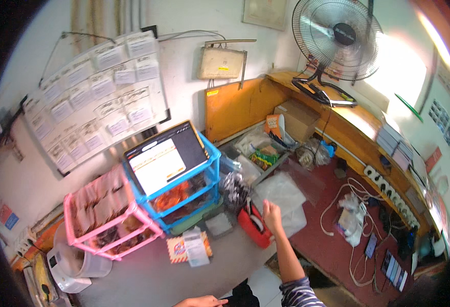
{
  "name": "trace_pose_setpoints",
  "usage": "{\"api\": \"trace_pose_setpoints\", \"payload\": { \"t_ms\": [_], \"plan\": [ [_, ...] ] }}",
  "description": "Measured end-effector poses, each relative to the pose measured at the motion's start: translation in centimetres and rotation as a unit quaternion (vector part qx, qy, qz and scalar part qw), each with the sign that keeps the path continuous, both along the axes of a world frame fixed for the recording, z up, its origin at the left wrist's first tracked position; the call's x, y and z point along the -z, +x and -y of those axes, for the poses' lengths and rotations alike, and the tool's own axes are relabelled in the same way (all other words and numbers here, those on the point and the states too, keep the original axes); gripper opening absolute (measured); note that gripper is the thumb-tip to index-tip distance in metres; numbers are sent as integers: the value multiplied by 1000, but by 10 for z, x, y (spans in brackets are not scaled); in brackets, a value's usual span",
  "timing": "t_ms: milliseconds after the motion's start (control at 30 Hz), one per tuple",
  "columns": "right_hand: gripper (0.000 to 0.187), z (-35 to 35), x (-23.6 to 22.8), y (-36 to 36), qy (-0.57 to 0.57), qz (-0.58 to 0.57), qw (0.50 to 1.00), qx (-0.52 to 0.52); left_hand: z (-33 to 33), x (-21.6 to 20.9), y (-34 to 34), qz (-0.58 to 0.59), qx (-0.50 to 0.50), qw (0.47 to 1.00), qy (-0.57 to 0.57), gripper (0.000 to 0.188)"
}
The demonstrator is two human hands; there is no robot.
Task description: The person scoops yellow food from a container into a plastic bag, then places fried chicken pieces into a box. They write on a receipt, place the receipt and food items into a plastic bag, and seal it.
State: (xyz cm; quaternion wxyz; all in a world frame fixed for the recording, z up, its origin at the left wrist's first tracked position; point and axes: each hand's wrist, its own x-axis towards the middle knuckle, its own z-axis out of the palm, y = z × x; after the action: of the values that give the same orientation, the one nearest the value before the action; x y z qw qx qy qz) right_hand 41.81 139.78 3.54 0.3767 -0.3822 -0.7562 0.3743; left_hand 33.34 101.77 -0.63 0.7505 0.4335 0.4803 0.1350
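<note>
Taking the right hand as the clock's middle, we are seeing it hanging just beside a red object, which is lying at its 9 o'clock on the grey table. The fingers are bending inward, but we are not able to tell whether they are gripping the object or only nearing it. The left hand is showing at 7 o'clock, well apart and partly cut off by the lower edge; its grip we are not able to judge.

At 1 o'clock, clear plastic sheets are lying close by. At 10 o'clock, we are finding a blue rack with a lit screen resting on top. A pink rack is standing at 9 o'clock, filled with packets, and an orange-patterned packet is lying nearer, between 8 and 9.

Toward 3 o'clock, a white cable is looping over the dark red tabletop, and a phone is lying toward 4. A fan is standing at 1 o'clock, far beyond the sheets.
</note>
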Motion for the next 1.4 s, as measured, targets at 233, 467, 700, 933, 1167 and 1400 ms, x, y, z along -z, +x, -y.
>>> {"api": "trace_pose_setpoints", "payload": {
  "t_ms": [233,467,700,933,1167,1400],
  "plan": [
    [19,-198,23,-130,369,250,895,20,-143,0,17,-77,-325,942,23,39],
    [20,-259,17,-154,173,400,878,-200,-181,-7,26,-29,-412,911,15,36],
    [19,-209,-119,-105,29,-54,986,-156,-230,-116,-17,22,-522,808,274,16],
    [11,-80,-163,-59,-395,-75,767,-499,-278,-207,-43,-353,-539,553,529,62],
    [52,22,-137,-55,-402,-3,826,-394,-163,-199,-8,-103,-789,516,317,37],
    [52,201,-121,-45,-616,50,492,-613,29,-189,60,-85,-944,249,201,42]
  ]
}}
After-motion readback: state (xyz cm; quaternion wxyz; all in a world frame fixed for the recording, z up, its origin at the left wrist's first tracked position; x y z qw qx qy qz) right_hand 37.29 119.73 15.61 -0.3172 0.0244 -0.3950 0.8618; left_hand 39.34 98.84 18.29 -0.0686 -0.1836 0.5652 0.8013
